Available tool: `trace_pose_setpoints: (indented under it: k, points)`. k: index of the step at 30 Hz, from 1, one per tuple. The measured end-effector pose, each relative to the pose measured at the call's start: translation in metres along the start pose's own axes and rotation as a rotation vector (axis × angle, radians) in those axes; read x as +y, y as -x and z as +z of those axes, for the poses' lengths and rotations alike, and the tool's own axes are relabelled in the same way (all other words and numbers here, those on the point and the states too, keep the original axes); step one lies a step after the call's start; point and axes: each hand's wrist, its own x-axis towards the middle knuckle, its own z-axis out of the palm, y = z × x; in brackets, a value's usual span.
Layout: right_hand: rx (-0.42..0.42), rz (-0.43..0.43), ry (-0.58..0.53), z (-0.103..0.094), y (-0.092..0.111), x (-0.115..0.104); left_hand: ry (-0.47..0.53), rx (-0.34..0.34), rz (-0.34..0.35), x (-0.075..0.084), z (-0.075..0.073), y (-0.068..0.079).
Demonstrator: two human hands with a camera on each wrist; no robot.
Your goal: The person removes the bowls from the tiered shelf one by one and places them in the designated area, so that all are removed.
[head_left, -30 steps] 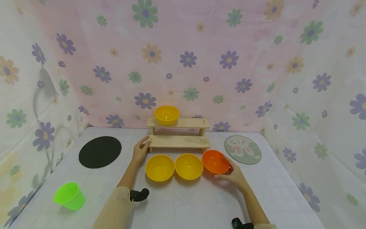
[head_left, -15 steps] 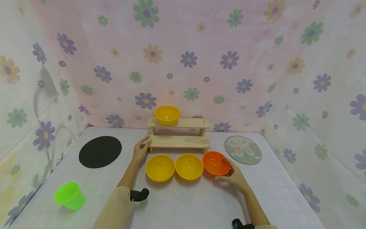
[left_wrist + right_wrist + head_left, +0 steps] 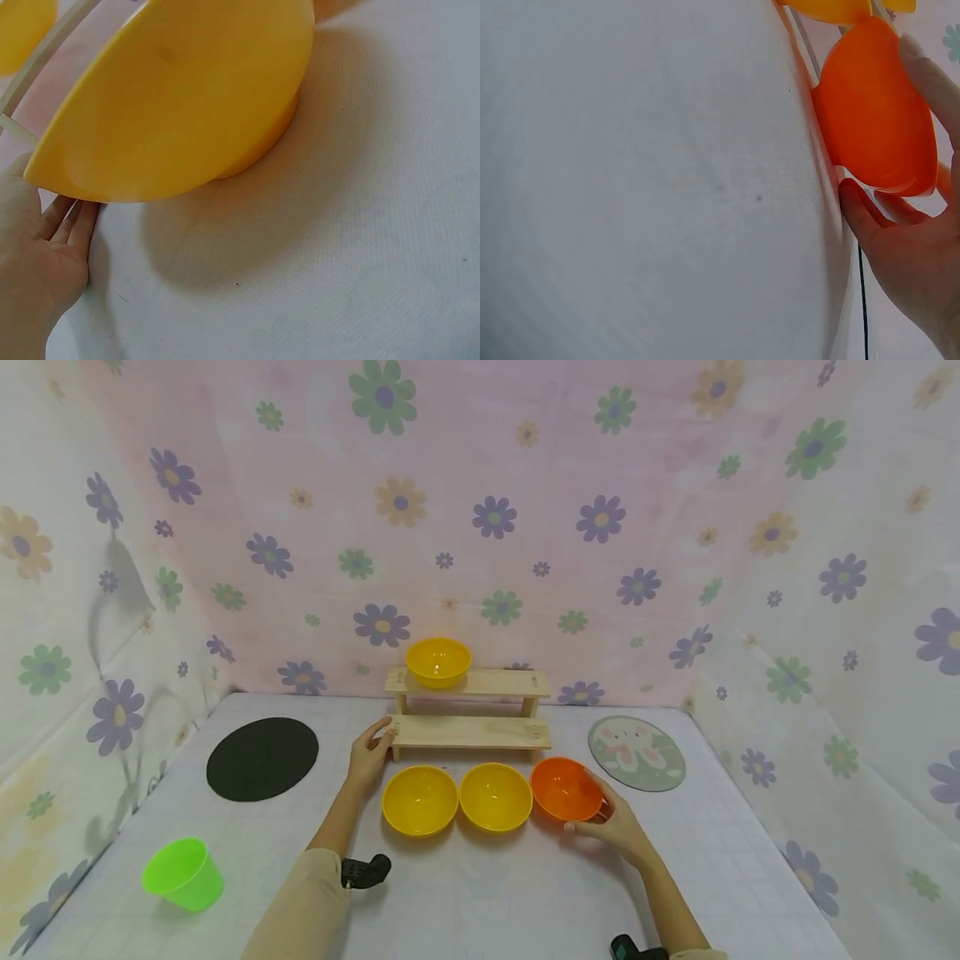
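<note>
The right hand grasps a round, glossy orange bowl from four o'clock, thumb and fingers curved about it, just beside and at three o'clock to a round, glossy yellow bowl. At ten o'clock, the left hand touches a two-tier pale wooden shelf; I cannot tell whether its fingers grip.

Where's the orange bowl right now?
In the head view, the orange bowl is right of centre, in the right grip, just right of the two front yellow bowls.
</note>
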Motion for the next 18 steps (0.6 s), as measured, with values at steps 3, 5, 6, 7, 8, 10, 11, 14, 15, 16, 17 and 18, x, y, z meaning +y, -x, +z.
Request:
trace_pose_setpoints:
  k: [3, 5, 6, 7, 8, 10, 11, 14, 15, 16, 17, 18]
  points:
    - [-0.003, 0.0, 0.014, -0.001, -0.001, -0.002, -0.002, -0.002, -0.004, 0.0, 0.0, 0.0]
    - [-0.004, 0.003, 0.018, -0.003, -0.002, -0.006, 0.0, -0.003, -0.011, 0.001, 0.001, 0.001]
    - [-0.004, 0.008, 0.026, -0.003, -0.003, -0.008, 0.0, -0.006, -0.012, 0.001, 0.001, 0.001]
    - [-0.002, 0.013, 0.034, -0.004, -0.004, -0.01, 0.001, -0.008, -0.011, 0.001, 0.001, 0.002]
    - [0.004, 0.017, 0.042, -0.005, -0.005, -0.012, 0.001, -0.009, -0.01, 0.002, 0.001, 0.002]
    - [0.023, 0.003, 0.072, -0.007, -0.007, -0.017, 0.008, -0.014, -0.016, 0.006, 0.001, 0.005]
    - [0.034, -0.004, 0.08, -0.008, -0.008, -0.02, 0.007, -0.017, -0.017, 0.01, 0.001, 0.007]
    - [0.07, -0.042, 0.091, -0.011, -0.016, -0.023, 0.011, -0.025, -0.02, 0.018, 0.0, 0.011]
    - [0.081, -0.061, 0.088, -0.012, -0.018, -0.026, 0.01, -0.025, -0.022, 0.018, 0.0, 0.011]
    - [0.088, -0.076, 0.073, -0.012, -0.021, -0.029, 0.009, -0.022, -0.026, 0.018, 0.0, 0.01]
    - [0.089, -0.082, 0.061, -0.013, -0.025, -0.032, 0.003, -0.019, -0.021, 0.014, 0.0, 0.008]
    - [0.087, -0.093, 0.059, -0.014, -0.028, -0.035, 0.003, -0.016, -0.019, 0.01, 0.0, 0.006]
